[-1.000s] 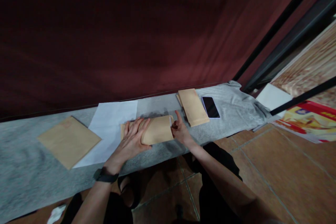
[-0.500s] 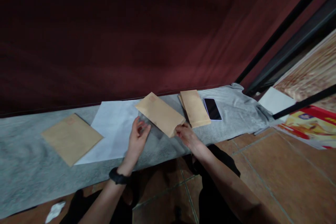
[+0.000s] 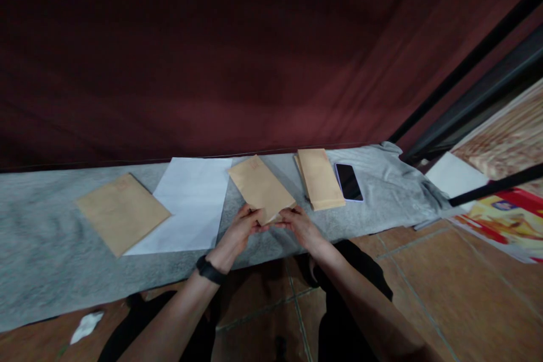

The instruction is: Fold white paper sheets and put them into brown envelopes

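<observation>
A brown paper envelope (image 3: 263, 184) is held between both of my hands, its near end toward me and its far end tilted up to the left. My left hand (image 3: 244, 229) grips the near left corner, thumb on top. On the near right corner, my right hand (image 3: 299, 225) is closed with its fingertips at the edge. The near end looks slightly parted between the hands. White paper sheets (image 3: 193, 203) lie just left of it, partly under another brown envelope (image 3: 125, 212). To the right rests a small stack of brown envelopes (image 3: 321, 178).
A phone (image 3: 349, 182) lies beside the stack on the grey cloth (image 3: 382, 192) covering a narrow bench. Behind it rises a dark red curtain (image 3: 237, 68). A crumpled white tissue (image 3: 86, 326) is on the tiled floor. A colourful box (image 3: 509, 218) stands at right.
My left hand has moved right from beside the envelope and closed on its near left corner. The envelope has turned more toward me, while my right hand keeps hold.
</observation>
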A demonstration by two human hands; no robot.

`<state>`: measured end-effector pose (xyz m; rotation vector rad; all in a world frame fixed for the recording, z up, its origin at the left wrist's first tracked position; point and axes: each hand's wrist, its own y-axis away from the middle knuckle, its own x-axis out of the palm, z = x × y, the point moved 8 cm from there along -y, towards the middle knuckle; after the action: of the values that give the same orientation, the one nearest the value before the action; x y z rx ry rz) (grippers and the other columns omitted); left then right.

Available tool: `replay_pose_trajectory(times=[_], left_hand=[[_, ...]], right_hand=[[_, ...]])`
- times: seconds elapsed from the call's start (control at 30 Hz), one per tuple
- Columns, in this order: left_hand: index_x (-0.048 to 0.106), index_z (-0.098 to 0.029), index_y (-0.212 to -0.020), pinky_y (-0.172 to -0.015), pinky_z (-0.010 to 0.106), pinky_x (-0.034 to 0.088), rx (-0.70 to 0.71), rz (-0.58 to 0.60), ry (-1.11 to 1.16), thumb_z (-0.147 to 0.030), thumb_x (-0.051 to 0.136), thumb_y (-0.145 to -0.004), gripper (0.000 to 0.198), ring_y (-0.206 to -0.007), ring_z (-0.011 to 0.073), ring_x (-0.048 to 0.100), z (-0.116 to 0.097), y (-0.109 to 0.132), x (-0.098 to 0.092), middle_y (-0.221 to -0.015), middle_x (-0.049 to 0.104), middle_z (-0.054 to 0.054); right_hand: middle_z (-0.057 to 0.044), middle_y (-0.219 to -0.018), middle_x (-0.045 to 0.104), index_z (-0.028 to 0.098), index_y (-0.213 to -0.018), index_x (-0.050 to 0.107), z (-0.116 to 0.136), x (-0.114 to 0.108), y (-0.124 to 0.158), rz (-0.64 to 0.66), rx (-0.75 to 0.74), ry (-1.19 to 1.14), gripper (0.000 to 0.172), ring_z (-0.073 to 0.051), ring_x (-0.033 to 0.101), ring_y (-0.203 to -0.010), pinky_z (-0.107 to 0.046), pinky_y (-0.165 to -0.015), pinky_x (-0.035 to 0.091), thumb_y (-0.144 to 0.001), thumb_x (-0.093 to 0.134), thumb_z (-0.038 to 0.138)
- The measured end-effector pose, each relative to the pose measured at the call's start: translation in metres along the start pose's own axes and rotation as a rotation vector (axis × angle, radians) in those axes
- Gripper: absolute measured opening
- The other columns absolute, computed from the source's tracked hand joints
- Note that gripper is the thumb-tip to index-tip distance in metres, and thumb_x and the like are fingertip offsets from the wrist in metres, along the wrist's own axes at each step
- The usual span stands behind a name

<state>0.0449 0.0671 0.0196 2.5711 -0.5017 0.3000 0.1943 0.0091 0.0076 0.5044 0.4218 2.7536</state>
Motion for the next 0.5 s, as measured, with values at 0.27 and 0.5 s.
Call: replay_pose_trajectory(times=[0.27, 0.5], left_hand=[[0.062, -0.018, -0.105, -0.045, 0.021, 0.045, -0.020, -0.050, -0.209, -0.027, 0.077, -0.074, 0.036, -0.054, 0.0120, 0.066, -0.001, -0.011, -0.026, -0.088, 0.073, 0.000], [0.058, -0.017, -0.106, -0.042, 0.020, 0.038, -0.018, 0.037, -0.364, -0.026, 0.072, -0.075, 0.035, -0.048, 0.0106, 0.060, -0.005, -0.013, -0.037, -0.077, 0.069, -0.001]], right_hand=[[0.001, -0.075, 0.068, 0.021, -0.086, 0.062, -0.012, -0.014, -0.006, -0.019, 0.064, 0.013, 0.035, -0.015, 0.067, -0.060, -0.027, -0.056, 0.057, -0.064, 0.081, 0.039], [-0.006, -0.099, 0.070, 0.022, -0.107, 0.067, 0.032, -0.023, -0.002, -0.209, -0.445, 0.655, 0.022, -0.019, 0.069, -0.085, -0.034, -0.077, 0.059, -0.087, 0.058, 0.027]])
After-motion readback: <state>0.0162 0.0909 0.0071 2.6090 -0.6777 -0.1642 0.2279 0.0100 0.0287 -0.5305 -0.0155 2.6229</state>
